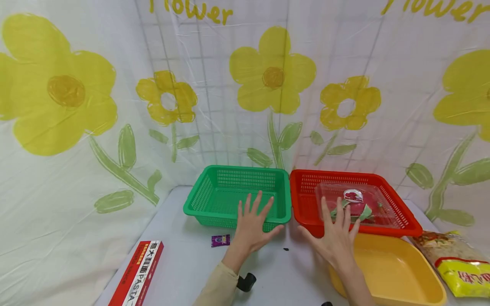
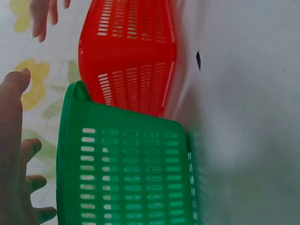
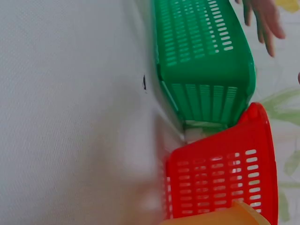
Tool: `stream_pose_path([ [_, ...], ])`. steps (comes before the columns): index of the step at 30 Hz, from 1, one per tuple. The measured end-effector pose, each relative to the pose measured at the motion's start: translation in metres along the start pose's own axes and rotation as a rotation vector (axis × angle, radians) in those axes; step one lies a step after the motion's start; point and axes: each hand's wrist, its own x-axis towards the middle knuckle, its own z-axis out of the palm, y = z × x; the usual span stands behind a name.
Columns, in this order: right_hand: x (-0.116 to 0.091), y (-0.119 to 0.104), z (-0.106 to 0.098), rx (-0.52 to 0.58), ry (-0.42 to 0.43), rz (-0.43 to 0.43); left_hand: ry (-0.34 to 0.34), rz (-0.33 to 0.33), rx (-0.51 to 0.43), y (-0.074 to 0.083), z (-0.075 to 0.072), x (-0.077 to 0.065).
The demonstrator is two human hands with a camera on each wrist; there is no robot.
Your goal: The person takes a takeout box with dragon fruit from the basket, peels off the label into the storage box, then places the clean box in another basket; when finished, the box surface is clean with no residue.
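Both hands are spread with fingers apart, holding nothing. In the head view my left hand (image 1: pixel 252 227) is above the front edge of a green plastic basket (image 1: pixel 203 219), which has nothing in it. My right hand (image 1: pixel 337 238) hovers near the front of a red plastic basket (image 1: pixel 306 221). Inside the red basket lies a clear plastic container (image 1: pixel 356 206) with a round label and something red and green. The left wrist view shows the left hand (image 2: pixel 18 154) beside the green basket's slotted wall (image 2: pixel 131 164).
A yellow tub (image 1: pixel 398 267) stands in front of the red basket, with a food packet (image 1: pixel 459 263) to its right. On the left lie a red pasta box (image 1: pixel 138 272) and a small purple packet (image 1: pixel 220 240). A black object (image 1: pixel 246 282) sits by the left wrist. A flowered curtain (image 1: pixel 214 55) hangs behind.
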Motion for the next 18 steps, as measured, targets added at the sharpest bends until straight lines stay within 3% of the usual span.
stream_pose_path([
  [7, 0.001, 0.004, -0.003, 0.002, -0.011, 0.023, -0.078, 0.185, 0.049, 0.014, 0.0, 0.038],
  [10, 0.001, 0.004, -0.005, 0.013, -0.017, 0.037, -0.127, 0.233, 0.028, 0.02, 0.003, 0.052],
  [14, 0.002, 0.005, -0.008, 0.017, -0.03, 0.054, -0.237, 0.223, -0.023, 0.026, 0.009, 0.063],
  [18, 0.003, 0.007, -0.012, 0.024, -0.04, 0.068, -0.346, 0.162, -0.097, 0.03, 0.019, 0.067],
])
